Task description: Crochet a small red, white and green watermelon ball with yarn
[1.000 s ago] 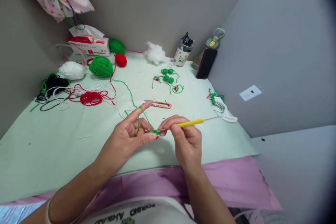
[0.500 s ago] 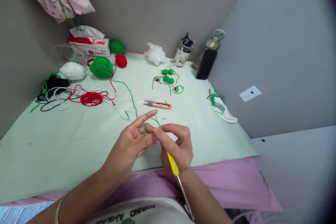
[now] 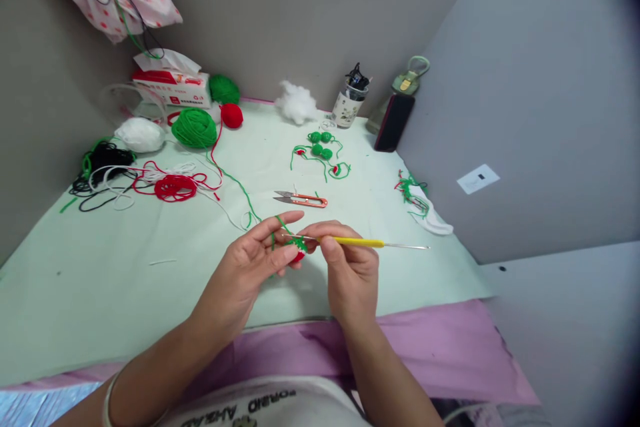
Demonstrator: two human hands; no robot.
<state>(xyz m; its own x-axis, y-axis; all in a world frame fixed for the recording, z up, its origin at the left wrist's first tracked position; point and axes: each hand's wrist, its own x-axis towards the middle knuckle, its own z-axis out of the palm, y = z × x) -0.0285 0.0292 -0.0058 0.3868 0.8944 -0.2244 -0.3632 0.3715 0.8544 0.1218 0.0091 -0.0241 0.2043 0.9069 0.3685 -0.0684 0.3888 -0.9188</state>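
Observation:
Between thumb and fingers, my left hand [image 3: 256, 259] pinches a small crochet piece [image 3: 299, 251], green at the top, red below with a little white between. Green yarn [image 3: 245, 195] loops over its raised index finger and runs back across the table toward the green yarn ball [image 3: 195, 128]. My right hand [image 3: 353, 270] is closed on a crochet hook [image 3: 357, 241] with a yellow handle, lying nearly level. The hook's metal tip reaches the green edge of the piece. Just beyond the hands lie orange-handled thread snips [image 3: 303, 199].
Red yarn [image 3: 176, 188], black yarn [image 3: 107, 163] and a white yarn ball [image 3: 140, 135] lie at the left, before a tissue box [image 3: 175, 89]. White stuffing [image 3: 296, 103], several green crochet balls [image 3: 320, 145], a pen cup [image 3: 349, 107] and a phone [image 3: 395, 122] stand farther back.
The hook has swung from pointing steeply away to nearly level, its tip now leftward. My right hand has turned and shifted slightly right; the red and green piece has come into view.

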